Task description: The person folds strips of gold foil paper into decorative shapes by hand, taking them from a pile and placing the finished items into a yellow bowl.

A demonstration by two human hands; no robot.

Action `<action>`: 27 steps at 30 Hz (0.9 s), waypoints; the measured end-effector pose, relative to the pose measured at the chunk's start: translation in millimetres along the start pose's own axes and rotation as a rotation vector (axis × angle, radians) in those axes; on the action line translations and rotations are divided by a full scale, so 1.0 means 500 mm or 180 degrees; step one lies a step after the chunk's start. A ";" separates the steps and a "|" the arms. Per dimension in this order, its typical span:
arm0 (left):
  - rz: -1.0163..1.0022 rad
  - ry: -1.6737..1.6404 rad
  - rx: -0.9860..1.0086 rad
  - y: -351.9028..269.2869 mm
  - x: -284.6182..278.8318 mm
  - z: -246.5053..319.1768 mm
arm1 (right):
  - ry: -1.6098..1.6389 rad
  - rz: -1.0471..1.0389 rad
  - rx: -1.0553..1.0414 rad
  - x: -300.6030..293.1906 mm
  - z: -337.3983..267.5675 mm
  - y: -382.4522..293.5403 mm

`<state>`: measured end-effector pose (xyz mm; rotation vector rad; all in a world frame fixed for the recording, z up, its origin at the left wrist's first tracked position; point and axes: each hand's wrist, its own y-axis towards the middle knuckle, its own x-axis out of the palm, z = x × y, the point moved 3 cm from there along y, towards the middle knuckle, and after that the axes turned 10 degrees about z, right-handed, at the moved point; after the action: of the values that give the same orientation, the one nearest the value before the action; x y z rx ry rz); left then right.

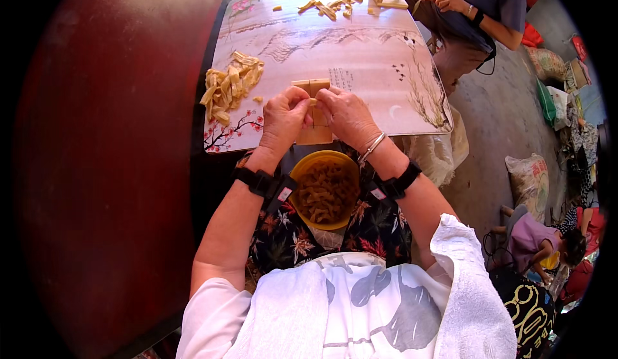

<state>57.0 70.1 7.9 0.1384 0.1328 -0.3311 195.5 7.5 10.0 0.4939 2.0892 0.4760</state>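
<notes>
Between the fingertips of my left hand (pixel 286 116) and my right hand (pixel 348 114) is a short pale-yellow dried strip (pixel 313 102). Both hands pinch it over a small wooden stand (pixel 315 136) with an upright block, at the near edge of the patterned table (pixel 367 93). A thin dark upright line, perhaps a blade or wire, shows at the stand's middle. Left of my hands lies a pile of similar strips (pixel 234 83), with one small piece (pixel 258 99) apart from it. A yellow bowl (pixel 293 199) full of short cut pieces (pixel 324 192) sits between my legs, below the table edge.
At the table's far side lie more strips (pixel 333 7) and a second wooden stand (pixel 391 1). A person (pixel 483 6) sits there, holding something small. A dark red surface (pixel 106 166) fills the left. Sacks (pixel 528 180) and a crouching person (pixel 533 238) are on the right.
</notes>
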 end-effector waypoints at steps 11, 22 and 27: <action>-0.0047 -0.0327 -0.0334 0.002 0.001 -0.034 | -0.0023 -0.0148 0.0106 0.010 0.006 0.005; 0.0289 -0.0280 -0.0379 0.009 -0.060 -0.052 | 0.2796 -0.0886 0.2272 -0.026 0.045 -0.064; 0.1233 -0.0297 0.0203 0.055 -0.157 -0.028 | 0.3635 -0.0927 0.2701 -0.064 0.021 -0.127</action>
<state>-9.1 122.5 9.1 0.2074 0.0016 0.0448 210.0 -61.1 -5.5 0.3927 3.3941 -0.4895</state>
